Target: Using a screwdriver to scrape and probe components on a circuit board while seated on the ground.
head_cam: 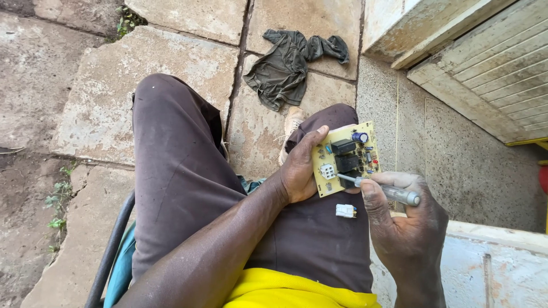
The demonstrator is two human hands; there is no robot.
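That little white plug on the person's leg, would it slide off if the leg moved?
Probably. The white plug lies loose on the sloping trouser leg, touched by neither the left hand nor the right hand. It looks small and light, so a nudge could shift it. Its boxy shape should slide rather than roll.

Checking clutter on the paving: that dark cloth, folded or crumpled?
Crumpled. The dark cloth lies bunched and twisted on the stone paving, edges uneven, no neat folds.

A crumpled dark green cloth (288, 65) lies on the big stone slabs (142, 80) of the ground. Little green weeds (57, 205) grow in the cracks at the left. A wooden door (496, 74) stands at the top right, above a speckled grey step (456, 154).
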